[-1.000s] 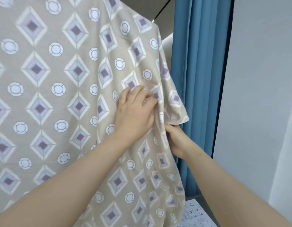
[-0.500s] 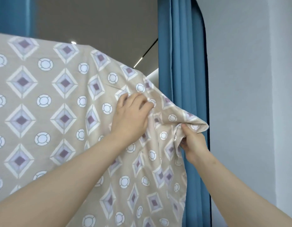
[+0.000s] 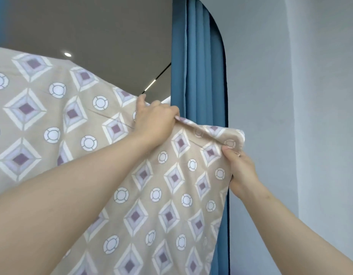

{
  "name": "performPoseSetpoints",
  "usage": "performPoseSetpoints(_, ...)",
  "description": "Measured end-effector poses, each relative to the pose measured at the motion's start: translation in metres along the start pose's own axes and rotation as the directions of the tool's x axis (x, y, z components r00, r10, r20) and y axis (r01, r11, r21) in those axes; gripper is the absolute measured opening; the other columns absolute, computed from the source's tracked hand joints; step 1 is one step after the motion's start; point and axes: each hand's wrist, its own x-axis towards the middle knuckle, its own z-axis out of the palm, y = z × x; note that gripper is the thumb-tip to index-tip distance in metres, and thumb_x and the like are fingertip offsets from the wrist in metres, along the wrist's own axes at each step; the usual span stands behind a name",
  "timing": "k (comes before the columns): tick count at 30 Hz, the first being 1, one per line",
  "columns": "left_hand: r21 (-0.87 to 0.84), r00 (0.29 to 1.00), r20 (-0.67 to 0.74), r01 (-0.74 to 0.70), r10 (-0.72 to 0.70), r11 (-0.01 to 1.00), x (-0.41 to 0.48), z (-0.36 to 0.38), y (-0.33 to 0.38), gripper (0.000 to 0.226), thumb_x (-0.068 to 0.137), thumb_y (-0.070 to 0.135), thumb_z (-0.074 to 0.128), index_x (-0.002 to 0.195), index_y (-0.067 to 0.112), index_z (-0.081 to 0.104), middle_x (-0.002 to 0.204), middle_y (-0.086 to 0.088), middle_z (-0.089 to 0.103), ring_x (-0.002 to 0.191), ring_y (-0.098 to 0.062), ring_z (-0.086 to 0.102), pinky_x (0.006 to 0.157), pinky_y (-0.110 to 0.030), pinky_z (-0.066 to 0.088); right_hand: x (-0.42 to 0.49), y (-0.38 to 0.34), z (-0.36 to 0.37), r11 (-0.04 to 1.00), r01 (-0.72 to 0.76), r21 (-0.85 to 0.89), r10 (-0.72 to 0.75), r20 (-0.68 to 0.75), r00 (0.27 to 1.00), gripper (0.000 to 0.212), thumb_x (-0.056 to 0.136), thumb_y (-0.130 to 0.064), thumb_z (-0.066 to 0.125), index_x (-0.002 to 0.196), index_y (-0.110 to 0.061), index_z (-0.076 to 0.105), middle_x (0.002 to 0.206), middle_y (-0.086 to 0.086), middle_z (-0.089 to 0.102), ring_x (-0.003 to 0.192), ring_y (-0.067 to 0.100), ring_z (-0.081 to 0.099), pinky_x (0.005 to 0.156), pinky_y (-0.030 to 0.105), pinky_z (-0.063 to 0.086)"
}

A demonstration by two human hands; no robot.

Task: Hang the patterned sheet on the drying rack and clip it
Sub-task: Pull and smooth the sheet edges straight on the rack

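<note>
Head view: I see the left hand (image 3: 155, 120) curled over the top edge of the sheet (image 3: 92, 135) and the right hand (image 3: 241, 169) pinching its corner. Both grips are closed on cloth held high beside the curtain (image 3: 199, 76). I cannot see what bears it, and I judge a slack grip could drop the corner.

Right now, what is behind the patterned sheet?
Behind the right corner of the patterned sheet hangs a blue curtain; above its top edge, grey ceiling. No drying rack shows: the cloth covers whatever is behind it.
</note>
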Motion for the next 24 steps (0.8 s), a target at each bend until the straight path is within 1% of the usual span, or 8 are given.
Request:
performPoseSetpoints(2,-0.046,1.0,-0.018,0.023,-0.024,0.999,0.003,0.001,0.005,0.03,0.093,0.012,0.034,0.105,0.023,0.059,0.1,0.001,0.062,0.107,-0.023,0.049,0.11,-0.05,0.008,0.003,-0.003,-0.002,0.998,0.028,-0.052,-0.029,-0.014,0.999,0.006,0.09,-0.021,0.061,0.087,-0.02,0.066,0.095,0.004,0.07,0.087,0.021,0.066,0.076,0.031,0.054)
performPoseSetpoints(5,-0.074,0.997,-0.071,0.031,-0.036,0.997,0.008,0.0,0.011,0.031,0.093,0.014,0.034,0.105,0.023,0.061,0.105,0.002,0.061,0.112,-0.024,0.045,0.108,-0.049,0.012,0.008,-0.019,-0.003,0.991,0.113,-0.077,-0.12,-0.09,0.989,0.012,0.09,-0.017,0.061,0.078,-0.02,0.061,0.078,-0.003,0.066,0.069,0.012,0.063,0.06,0.022,0.052)
performPoseSetpoints(8,-0.115,0.988,-0.136,0.054,-0.07,0.992,0.018,-0.001,0.018,0.031,0.094,0.015,0.036,0.105,0.026,0.062,0.108,0.003,0.061,0.113,-0.023,0.044,0.106,-0.047,0.014,0.018,-0.033,-0.003,0.991,0.126,0.033,-0.123,-0.097,0.988,0.009,0.091,-0.016,0.059,0.083,-0.018,0.06,0.082,-0.001,0.066,0.075,0.015,0.063,0.072,0.029,0.052)
performPoseSetpoints(12,-0.073,0.993,-0.1,0.05,-0.057,0.996,0.02,0.005,0.024,0.028,0.092,0.012,0.038,0.101,0.023,0.062,0.103,0.001,0.062,0.109,-0.025,0.046,0.107,-0.05,0.012,0.017,-0.027,-0.008,0.998,0.036,0.057,-0.033,-0.056,0.998,0.004,0.092,-0.014,0.058,0.094,-0.013,0.061,0.085,0.002,0.067,0.072,0.015,0.064,0.064,0.029,0.053)
performPoseSetpoints(15,-0.063,0.975,-0.211,0.054,-0.066,0.997,0.015,0.007,0.025,0.025,0.093,0.012,0.041,0.102,0.019,0.063,0.103,0.0,0.063,0.109,-0.026,0.047,0.109,-0.05,0.01,0.016,-0.033,-0.011,0.991,0.062,0.123,-0.047,-0.123,0.991,0.01,0.089,-0.013,0.062,0.08,-0.014,0.059,0.081,0.003,0.065,0.07,0.016,0.063,0.066,0.03,0.054)
performPoseSetpoints(17,-0.089,0.974,-0.209,0.07,-0.087,0.994,0.012,0.008,0.027,0.026,0.093,0.011,0.041,0.105,0.02,0.062,0.104,0.0,0.063,0.11,-0.025,0.047,0.109,-0.05,0.009,0.015,-0.036,-0.012,0.988,0.055,0.147,-0.036,-0.13,0.991,0.012,0.088,-0.012,0.063,0.078,-0.014,0.057,0.08,0.003,0.064,0.069,0.016,0.062,0.065,0.03,0.054)
performPoseSetpoints(21,-0.117,0.978,-0.172,0.103,-0.122,0.988,0.012,0.005,0.018,0.027,0.093,0.012,0.039,0.103,0.022,0.062,0.102,0.0,0.064,0.107,-0.026,0.048,0.105,-0.046,0.015,0.008,-0.037,-0.017,0.989,0.082,0.125,-0.063,-0.144,0.988,0.009,0.085,-0.008,0.067,0.083,-0.013,0.059,0.083,0.004,0.065,0.067,0.014,0.064,0.055,0.023,0.055)
performPoseSetpoints(24,-0.193,0.972,-0.16,0.138,-0.17,0.971,0.011,-0.002,0.017,0.028,0.097,0.022,0.035,0.102,0.022,0.062,0.103,0.0,0.063,0.108,-0.025,0.048,0.102,-0.044,0.02,0.004,-0.039,-0.02,0.969,0.085,0.231,-0.059,-0.116,0.991,0.018,0.083,-0.005,0.068,0.098,-0.012,0.058,0.088,0.004,0.066,0.067,0.014,0.068,0.061,0.027,0.058)
